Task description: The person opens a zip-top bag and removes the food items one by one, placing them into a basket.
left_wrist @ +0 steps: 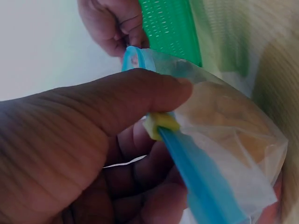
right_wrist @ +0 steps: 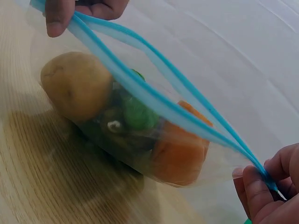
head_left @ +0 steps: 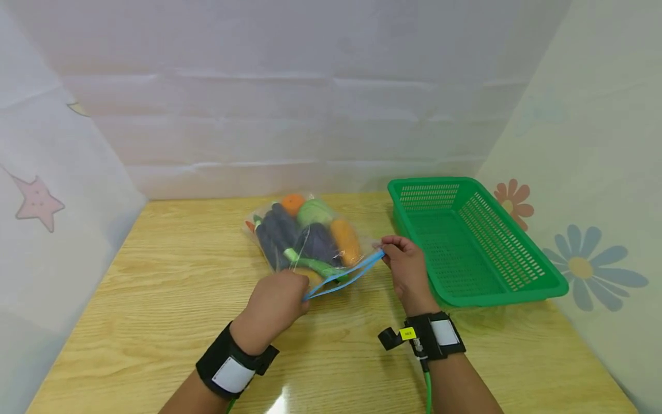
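A clear zip bag (head_left: 310, 234) full of produce lies on the table, its mouth toward me and gaping in the middle. Dark purple eggplants (head_left: 319, 244), an orange (head_left: 292, 204), a pale green round vegetable (head_left: 315, 212) and a yellow-orange oblong piece (head_left: 345, 241) show through the plastic. A brown potato-like piece (right_wrist: 77, 86) is near the mouth in the right wrist view. My left hand (head_left: 276, 305) pinches the mouth's left end, thumb beside the yellow slider (left_wrist: 161, 125) on the blue zip strip (left_wrist: 201, 182). My right hand (head_left: 408, 269) pinches the strip's right end.
A green plastic basket (head_left: 509, 299) with slotted walls stands right of the bag, close beside my right hand. White sheets (head_left: 310, 126) rise behind the wooden table (head_left: 170, 276) and at both sides. Each wrist wears a black strap (head_left: 437, 336).
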`<act>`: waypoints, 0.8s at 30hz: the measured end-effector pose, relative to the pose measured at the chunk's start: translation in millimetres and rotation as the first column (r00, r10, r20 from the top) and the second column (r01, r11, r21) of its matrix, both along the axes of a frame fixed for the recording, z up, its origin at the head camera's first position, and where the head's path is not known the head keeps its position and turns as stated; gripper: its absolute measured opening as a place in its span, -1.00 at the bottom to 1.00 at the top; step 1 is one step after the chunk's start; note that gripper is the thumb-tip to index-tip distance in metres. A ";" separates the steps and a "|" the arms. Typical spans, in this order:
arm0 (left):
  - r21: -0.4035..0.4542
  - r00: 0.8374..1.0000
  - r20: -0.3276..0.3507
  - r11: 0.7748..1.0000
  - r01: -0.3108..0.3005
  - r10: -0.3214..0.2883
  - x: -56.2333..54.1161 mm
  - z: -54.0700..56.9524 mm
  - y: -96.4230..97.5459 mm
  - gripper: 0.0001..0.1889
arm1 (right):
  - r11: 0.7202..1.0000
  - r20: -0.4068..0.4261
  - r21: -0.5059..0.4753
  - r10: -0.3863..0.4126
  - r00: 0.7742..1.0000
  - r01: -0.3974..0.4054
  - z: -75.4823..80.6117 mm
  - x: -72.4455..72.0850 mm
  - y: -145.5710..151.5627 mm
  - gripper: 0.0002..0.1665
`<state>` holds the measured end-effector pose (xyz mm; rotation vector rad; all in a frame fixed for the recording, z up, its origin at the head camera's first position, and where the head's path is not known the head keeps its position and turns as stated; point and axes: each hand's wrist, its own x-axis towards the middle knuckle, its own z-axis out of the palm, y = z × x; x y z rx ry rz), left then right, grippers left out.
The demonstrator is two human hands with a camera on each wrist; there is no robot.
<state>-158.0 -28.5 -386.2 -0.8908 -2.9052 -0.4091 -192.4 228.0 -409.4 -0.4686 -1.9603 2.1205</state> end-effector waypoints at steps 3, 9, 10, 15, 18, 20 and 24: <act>-0.006 1.000 0.029 1.000 -0.009 0.009 2.1 5.2 -4.9 -0.56 | 1.000 0.003 -0.008 -0.005 1.000 0.005 0.6 -0.5 -0.2 -0.78; -0.068 0.991 0.128 0.997 -0.020 0.029 7.7 11.9 -14.1 -0.71 | 1.000 0.001 -0.026 -0.010 1.000 0.010 0.5 -1.0 -0.1 -0.76; -0.082 0.988 0.150 0.996 -0.026 0.038 8.1 12.6 -15.6 -0.74 | 0.999 -0.001 -0.030 -0.013 1.000 0.013 0.6 -0.9 0.2 -0.76; -0.133 0.976 0.209 0.990 -0.036 0.063 8.3 16.3 -21.0 -0.77 | 0.999 -0.012 -0.048 -0.012 1.000 0.011 1.3 0.0 -0.8 -0.76; -0.113 0.982 0.183 0.993 -0.029 0.050 7.4 16.1 -19.2 -0.70 | 0.998 -0.016 -0.058 -0.006 1.000 0.005 1.8 0.5 -2.4 -0.78; -0.068 0.992 0.124 0.997 -0.024 0.032 5.9 14.0 -14.2 -0.63 | 0.998 -0.018 -0.062 -0.002 1.000 0.001 2.1 0.8 -2.8 -0.79; 0.048 0.998 -0.063 0.999 0.025 -0.022 0.7 5.2 -0.1 -0.58 | 0.998 -0.013 -0.062 0.010 1.000 -0.011 1.3 0.9 -4.5 -0.76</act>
